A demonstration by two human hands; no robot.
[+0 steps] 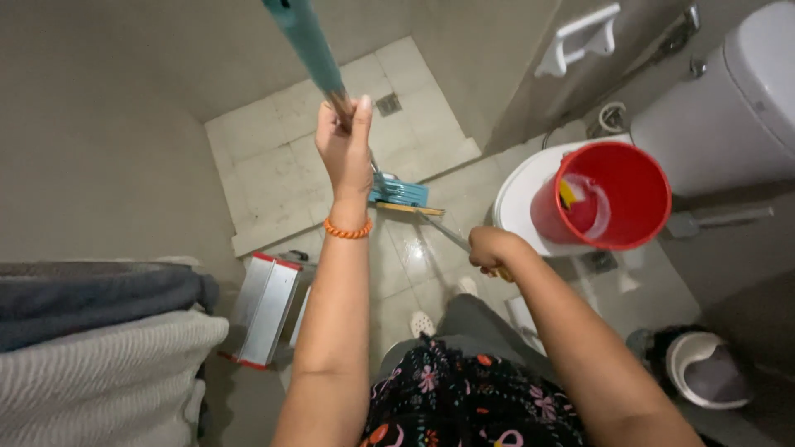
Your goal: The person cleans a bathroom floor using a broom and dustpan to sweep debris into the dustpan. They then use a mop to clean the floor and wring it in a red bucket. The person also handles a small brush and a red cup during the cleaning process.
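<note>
My left hand (344, 141) is raised and closed around the metal shaft of a mop, just below its teal grip (305, 40). The pole slants down to a blue mop head (400, 194) with a tan strip along its edge, resting on the wet tiled floor (273, 165). My right hand (490, 248) is lower, to the right, fisted around the end of a thin metal rod (443, 232) that runs to the mop head; a yellowish tip shows under the fist. An orange bead bracelet (348, 231) circles my left wrist.
A red bucket (633, 165), with a yellow item and a clear scoop inside, stands on the white toilet lid (517, 190). The toilet tank (729, 116) is at right, a small bin (704, 368) below it. Folded towels (83, 348) and a red-edged metal box (265, 306) lie at left.
</note>
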